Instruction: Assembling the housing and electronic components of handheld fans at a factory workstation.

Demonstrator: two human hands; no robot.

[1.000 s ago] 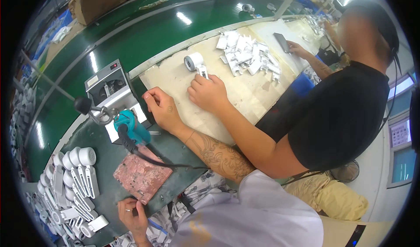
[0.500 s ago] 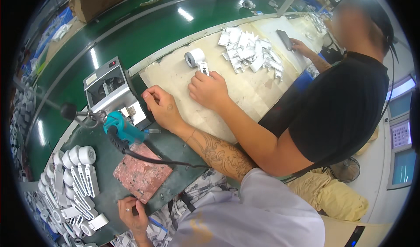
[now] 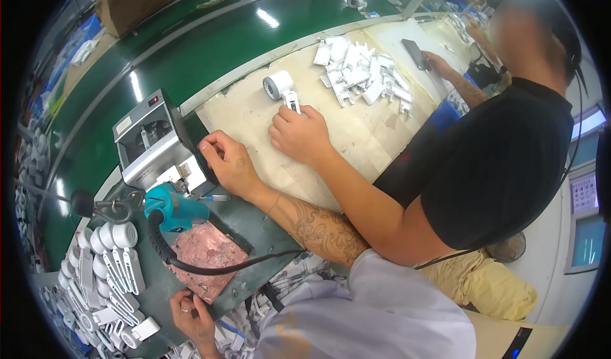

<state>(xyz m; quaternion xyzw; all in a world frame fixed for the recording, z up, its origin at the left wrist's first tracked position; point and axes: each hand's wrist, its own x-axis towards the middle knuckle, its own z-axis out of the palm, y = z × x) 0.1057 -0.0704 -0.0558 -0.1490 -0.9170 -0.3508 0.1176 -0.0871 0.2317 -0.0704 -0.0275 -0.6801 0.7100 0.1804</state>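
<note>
My left hand (image 3: 193, 319) is at the near corner of a worn pink board (image 3: 209, 257), thumb and fingers apart with nothing visible between them. Beside a metal box-shaped feeder (image 3: 162, 149), my right hand (image 3: 234, 166) has its fingers curled in; whatever they might hold is hidden. A teal electric screwdriver (image 3: 178, 210) hangs over the board's far edge, its black cord (image 3: 216, 270) looping across the board. A small screwdriver (image 3: 217, 198) lies near the feeder. To my right, a co-worker's hand (image 3: 302, 133) touches a white part with a round head (image 3: 278, 84).
White round-headed parts (image 3: 124, 235) are heaped at the left. A pile of white brackets (image 3: 363, 72) lies on the pale tabletop. The co-worker's other hand holds a dark flat device (image 3: 414, 53). Beyond runs a green conveyor belt (image 3: 210, 63).
The teal screwdriver has swung lower and nearer, and its cord sags further over the board. The view has shifted slightly. Both my hands stay nearly in place.
</note>
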